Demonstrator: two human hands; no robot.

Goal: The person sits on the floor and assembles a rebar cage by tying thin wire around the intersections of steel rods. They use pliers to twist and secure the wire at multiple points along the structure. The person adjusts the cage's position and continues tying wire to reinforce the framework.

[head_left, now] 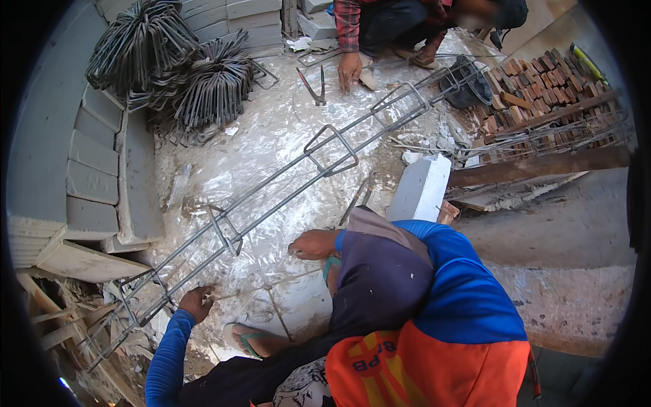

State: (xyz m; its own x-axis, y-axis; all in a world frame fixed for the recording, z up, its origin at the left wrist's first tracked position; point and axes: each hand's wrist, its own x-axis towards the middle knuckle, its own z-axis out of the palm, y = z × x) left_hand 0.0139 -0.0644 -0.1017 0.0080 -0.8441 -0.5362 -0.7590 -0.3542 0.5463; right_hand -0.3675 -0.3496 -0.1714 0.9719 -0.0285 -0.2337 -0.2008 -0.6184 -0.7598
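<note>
Head view: rebar cage [324, 173] likely stiff, hefty; best held by long bars. Left hand [196, 303], right hand [313, 244] near it: fingers' grip unclear.

Floor [271, 139]: pale, dusty, white-streaked, with joint lines toward near edge. Thereon: steel bar cage [328, 171], one, diagonal, near left corner toward far right; bent-bar stirrups [211, 88], heaped, far left corner; pincers [321, 96], one grip red, toward far edge; pale block [419, 188], right edge; dark bucket [462, 87], far right corner.
</note>
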